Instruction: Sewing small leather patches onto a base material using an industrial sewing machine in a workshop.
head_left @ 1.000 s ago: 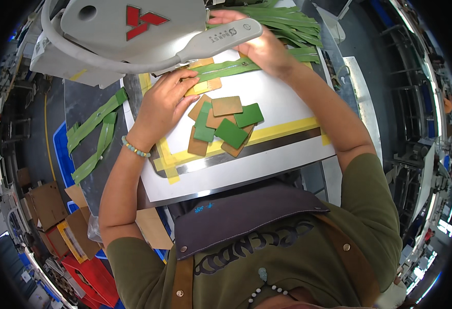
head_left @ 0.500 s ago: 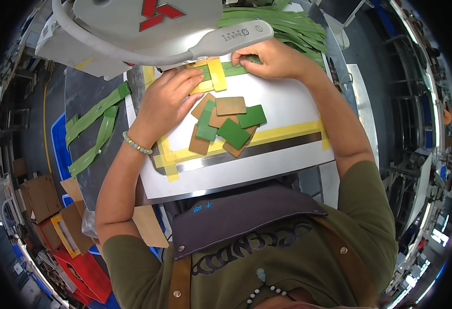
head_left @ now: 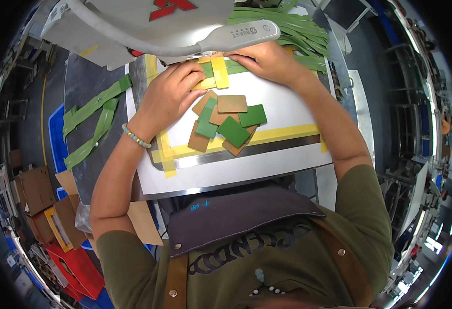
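Note:
My left hand (head_left: pixel 173 92) has bent, close fingers on the green zipper tape (head_left: pixel 236 68) at the left of a yellow guide (head_left: pixel 221 73), beneath the grey machine head (head_left: pixel 118 28). My right hand (head_left: pixel 266 63) is curled along the same tape to the right of the guide, thumb and index together, fingertips partly hidden by the machine's grey handle (head_left: pixel 239 32). Below the guide, several green cards (head_left: pixel 233 131) and tan cards (head_left: pixel 231 103) lie overlapping on the white board (head_left: pixel 295 105) edged with yellow tape.
Loose green zipper strips (head_left: pixel 89 108) lie at the left on the dark table (head_left: pixel 94 170); more (head_left: pixel 300 31) are piled at the back right. Lower left are a blue bin (head_left: pixel 57 136), cardboard boxes (head_left: pixel 35 188) and a red container (head_left: pixel 74 270).
The zipper tape, earlier lying across the yellow guide, now runs under its crosspiece. My right hand has come down from a raised, more open grasp to curl low along the tape.

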A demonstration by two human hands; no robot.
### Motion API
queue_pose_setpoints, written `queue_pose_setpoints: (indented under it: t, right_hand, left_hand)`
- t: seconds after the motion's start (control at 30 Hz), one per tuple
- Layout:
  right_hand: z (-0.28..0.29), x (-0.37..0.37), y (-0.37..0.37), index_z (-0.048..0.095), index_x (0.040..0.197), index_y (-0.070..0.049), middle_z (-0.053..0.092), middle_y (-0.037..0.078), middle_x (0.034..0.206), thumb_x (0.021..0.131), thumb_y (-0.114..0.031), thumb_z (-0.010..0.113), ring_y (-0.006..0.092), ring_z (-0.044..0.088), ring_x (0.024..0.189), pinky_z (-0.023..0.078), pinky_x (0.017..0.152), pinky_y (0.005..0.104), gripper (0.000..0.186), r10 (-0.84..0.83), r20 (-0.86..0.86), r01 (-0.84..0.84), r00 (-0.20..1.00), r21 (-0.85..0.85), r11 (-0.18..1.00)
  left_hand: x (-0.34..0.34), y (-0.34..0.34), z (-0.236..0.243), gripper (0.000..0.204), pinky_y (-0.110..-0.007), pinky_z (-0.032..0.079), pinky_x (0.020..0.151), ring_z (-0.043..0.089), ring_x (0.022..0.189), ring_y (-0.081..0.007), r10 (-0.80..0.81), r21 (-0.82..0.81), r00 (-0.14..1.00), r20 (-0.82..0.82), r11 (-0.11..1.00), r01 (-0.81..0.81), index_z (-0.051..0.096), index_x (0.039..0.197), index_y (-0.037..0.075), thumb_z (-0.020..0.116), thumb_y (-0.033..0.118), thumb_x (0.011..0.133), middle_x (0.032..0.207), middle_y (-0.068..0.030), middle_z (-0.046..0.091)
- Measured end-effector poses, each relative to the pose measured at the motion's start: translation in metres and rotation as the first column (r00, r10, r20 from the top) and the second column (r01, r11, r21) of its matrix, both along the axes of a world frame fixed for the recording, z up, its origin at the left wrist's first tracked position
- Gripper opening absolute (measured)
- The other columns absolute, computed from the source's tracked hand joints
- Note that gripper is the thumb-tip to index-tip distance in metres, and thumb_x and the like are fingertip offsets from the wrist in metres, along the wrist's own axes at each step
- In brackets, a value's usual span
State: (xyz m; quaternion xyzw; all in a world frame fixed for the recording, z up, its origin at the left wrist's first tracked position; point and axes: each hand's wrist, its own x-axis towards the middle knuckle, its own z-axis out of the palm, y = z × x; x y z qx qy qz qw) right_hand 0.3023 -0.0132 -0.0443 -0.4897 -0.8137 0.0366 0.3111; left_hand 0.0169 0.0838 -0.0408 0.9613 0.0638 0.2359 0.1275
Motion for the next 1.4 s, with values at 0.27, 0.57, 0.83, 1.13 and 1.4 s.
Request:
queue_pose_setpoints:
  t: [0.27, 0.57, 0.83, 1.13, 1.4]
  right_hand:
    - [-0.007, -0.005, 0.003, 0.073, 0.106, -0.005, 0.076, 0.012, 0.099, 0.097, -0.014, 0.072, 0.0370, 0.071, 0.091, 0.057, 0.079, 0.0456, 0.012, -0.070, -0.021, 0.071, 0.997, 0.042, 0.997]
    - [-0.003, -0.014, 0.006, 0.076, 0.109, -0.004, 0.076, 0.013, 0.098, 0.096, -0.013, 0.074, 0.0368, 0.071, 0.091, 0.058, 0.080, 0.0440, 0.016, -0.065, -0.112, 0.087, 0.992, 0.199, 0.976]
    - [0.005, -0.032, -0.005, 0.078, 0.115, -0.006, 0.072, 0.005, 0.126, 0.097, -0.019, 0.070, 0.0239, 0.064, 0.121, 0.051, 0.104, 0.0417, 0.024, 0.165, 0.101, -0.168, 0.981, 0.028, 0.985]
    - [0.000, -0.032, -0.006, 0.078, 0.122, -0.008, 0.075, 0.005, 0.123, 0.098, -0.021, 0.070, 0.0237, 0.066, 0.121, 0.050, 0.101, 0.0401, 0.028, 0.165, 0.120, -0.176, 0.979, 0.089, 0.980]
    - [0.004, -0.034, -0.008, 0.076, 0.127, -0.011, 0.072, 0.005, 0.131, 0.097, -0.021, 0.069, 0.0267, 0.064, 0.126, 0.051, 0.101, 0.0448, 0.032, 0.161, 0.198, -0.168, 0.967, 0.021, 0.985]
  left_hand:
    - [0.001, 0.002, -0.001, 0.033, -0.041, 0.057, 0.092, 0.067, 0.107, -0.0306, -0.031, 0.018, 0.999, 0.037, 0.999, 0.030, 0.070, 0.119, 0.000, 0.078, 0.018, 0.092, 0.124, -0.0091, 0.069]
    - [0.002, -0.001, 0.000, 0.035, -0.040, 0.058, 0.089, 0.068, 0.105, -0.0300, -0.016, 0.108, 1.000, -0.001, 0.994, 0.016, 0.066, 0.117, -0.001, 0.079, 0.018, 0.091, 0.121, -0.0106, 0.068]
    - [-0.008, -0.004, 0.001, 0.031, -0.041, 0.058, 0.088, 0.070, 0.102, -0.0321, -0.018, 0.075, 0.996, 0.091, 0.997, 0.012, 0.065, 0.118, -0.001, 0.078, 0.010, 0.091, 0.118, -0.0121, 0.067]
    - [-0.028, -0.007, 0.003, 0.043, -0.041, 0.056, 0.100, 0.068, 0.115, -0.0331, 0.054, -0.010, 0.995, 0.081, 0.999, -0.053, 0.070, 0.132, -0.002, 0.077, 0.006, 0.090, 0.139, -0.0128, 0.071]
    - [-0.020, -0.005, 0.004, 0.049, -0.042, 0.053, 0.105, 0.061, 0.124, -0.0336, -0.016, -0.091, 1.000, -0.020, 0.996, 0.014, 0.068, 0.138, -0.001, 0.077, 0.013, 0.091, 0.150, -0.0084, 0.065]
